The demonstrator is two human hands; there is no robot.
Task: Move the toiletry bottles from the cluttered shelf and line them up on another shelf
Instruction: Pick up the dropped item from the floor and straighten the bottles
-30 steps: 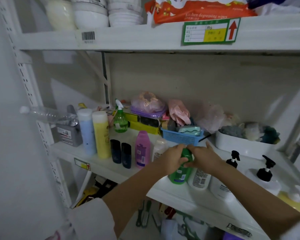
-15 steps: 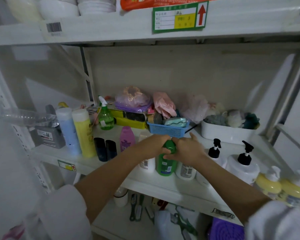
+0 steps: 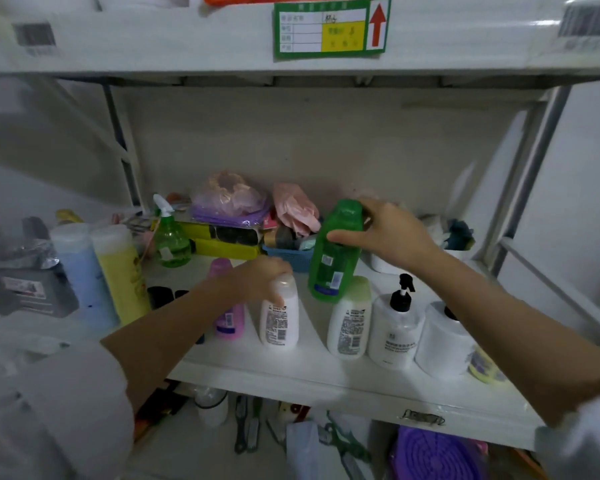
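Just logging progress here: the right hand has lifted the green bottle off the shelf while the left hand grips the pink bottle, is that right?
Not quite. The head view shows the left hand gripping the top of a white bottle, not the pink bottle, which stands just behind its wrist. The rest holds: the right hand holds the green bottle lifted off the shelf.

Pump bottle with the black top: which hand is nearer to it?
Right. The right hand holds the green bottle up behind the pump bottle; the left hand grips a white bottle farther left.
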